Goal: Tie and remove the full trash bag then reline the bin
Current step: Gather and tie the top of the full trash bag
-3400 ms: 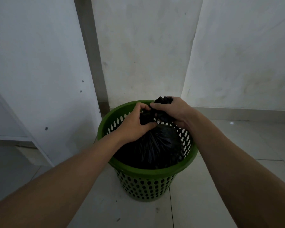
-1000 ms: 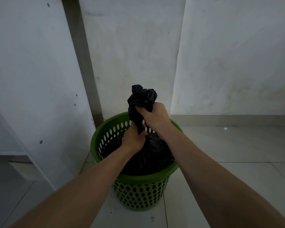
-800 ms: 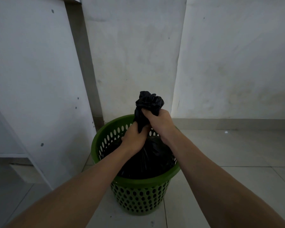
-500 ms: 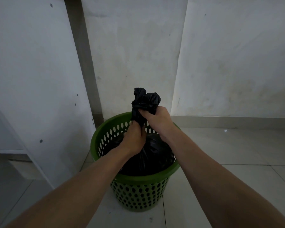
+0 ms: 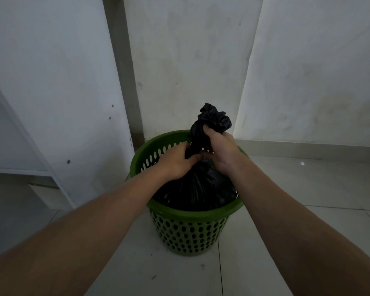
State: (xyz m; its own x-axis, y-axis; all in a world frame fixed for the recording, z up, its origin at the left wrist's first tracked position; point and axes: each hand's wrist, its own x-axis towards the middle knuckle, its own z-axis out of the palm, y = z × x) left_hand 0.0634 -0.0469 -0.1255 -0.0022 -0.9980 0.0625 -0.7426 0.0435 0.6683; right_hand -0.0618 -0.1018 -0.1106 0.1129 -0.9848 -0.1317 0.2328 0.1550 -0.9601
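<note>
Pale tiled floor [image 5: 286,231] and scuffed white walls [image 5: 190,60] meet in a corner, with a white cabinet panel [image 5: 51,82] on your left and the green perforated bin [image 5: 190,233] standing between them. From the head view, the black trash bag [image 5: 198,189] still sits inside the bin, its neck drawn up above the rim. Your right hand [image 5: 221,150] has its fingers curled round the upper neck, and the crumpled top pokes out above the fist. Your left hand [image 5: 175,162] sits lower and further left than half a second ago, fingers pinching the base of the neck just beside your right hand
</note>
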